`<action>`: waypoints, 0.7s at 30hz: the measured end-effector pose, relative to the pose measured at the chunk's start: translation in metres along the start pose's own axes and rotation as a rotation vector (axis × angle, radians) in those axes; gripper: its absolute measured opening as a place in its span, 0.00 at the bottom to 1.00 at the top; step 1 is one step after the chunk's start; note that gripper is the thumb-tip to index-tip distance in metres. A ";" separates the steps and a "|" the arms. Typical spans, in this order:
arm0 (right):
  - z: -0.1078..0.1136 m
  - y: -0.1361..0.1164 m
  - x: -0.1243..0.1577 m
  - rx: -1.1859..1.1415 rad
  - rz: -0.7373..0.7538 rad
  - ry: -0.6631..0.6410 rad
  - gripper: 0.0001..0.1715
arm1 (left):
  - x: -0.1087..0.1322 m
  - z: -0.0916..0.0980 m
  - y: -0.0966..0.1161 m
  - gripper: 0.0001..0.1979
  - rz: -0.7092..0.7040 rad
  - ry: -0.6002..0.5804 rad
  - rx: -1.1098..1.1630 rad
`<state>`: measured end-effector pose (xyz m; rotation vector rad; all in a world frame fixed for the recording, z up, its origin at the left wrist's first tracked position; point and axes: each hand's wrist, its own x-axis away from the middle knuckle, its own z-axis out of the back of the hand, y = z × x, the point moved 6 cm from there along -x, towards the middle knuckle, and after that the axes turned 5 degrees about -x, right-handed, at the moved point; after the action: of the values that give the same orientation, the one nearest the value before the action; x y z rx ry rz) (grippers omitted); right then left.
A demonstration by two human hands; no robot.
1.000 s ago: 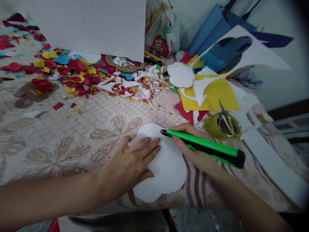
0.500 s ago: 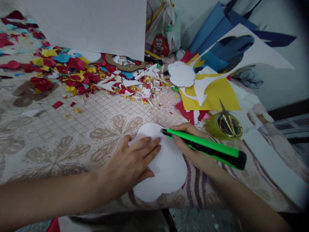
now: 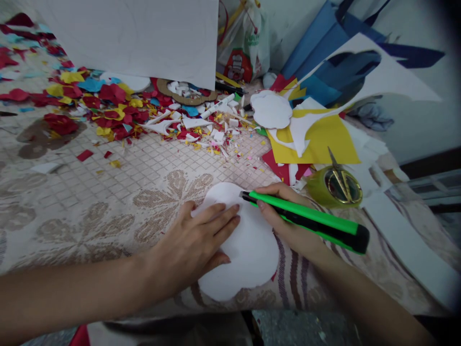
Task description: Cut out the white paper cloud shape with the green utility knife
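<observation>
A white scalloped, cloud-like cutout (image 3: 248,257) lies flat near the front edge of the table. Pressing on its left side is my left hand (image 3: 201,235), fingers stretched out over the surface. My right hand (image 3: 288,216) grips a green and black utility knife (image 3: 309,214) close to its blade end. The knife slants down to the left, and its tip is at the upper part of the cutout. Whether the blade cuts into the surface I cannot tell.
Red, yellow, blue and white scraps (image 3: 115,103) cover the back left. A white board (image 3: 140,38) stands behind them. To the right are a smaller white scalloped piece (image 3: 271,110), a yellow sheet (image 3: 324,139), a tape roll (image 3: 317,190) with scissors (image 3: 340,178), and a blue bag (image 3: 313,43).
Almost nothing differs. Both hands, the knife and the white cutout hold the same position, with only a very slight shift of the camera view.
</observation>
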<state>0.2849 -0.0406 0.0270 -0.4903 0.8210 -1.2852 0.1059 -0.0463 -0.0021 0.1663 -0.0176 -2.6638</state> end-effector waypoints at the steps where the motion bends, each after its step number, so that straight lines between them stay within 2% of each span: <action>1: 0.000 0.000 0.000 0.000 -0.002 -0.003 0.06 | 0.000 0.000 0.000 0.28 0.001 0.000 0.000; 7: -0.001 0.000 0.001 0.018 -0.003 -0.020 0.07 | -0.001 -0.001 -0.001 0.30 0.007 -0.005 0.009; 14: -0.001 0.000 0.001 0.031 -0.005 -0.027 0.06 | 0.000 -0.001 0.000 0.26 0.000 -0.018 0.001; 21: -0.003 -0.009 0.000 0.057 0.018 -0.042 0.05 | -0.001 -0.003 -0.001 0.26 0.006 -0.021 -0.008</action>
<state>0.2769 -0.0425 0.0317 -0.4615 0.7504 -1.2740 0.1071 -0.0448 -0.0049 0.1351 -0.0139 -2.6589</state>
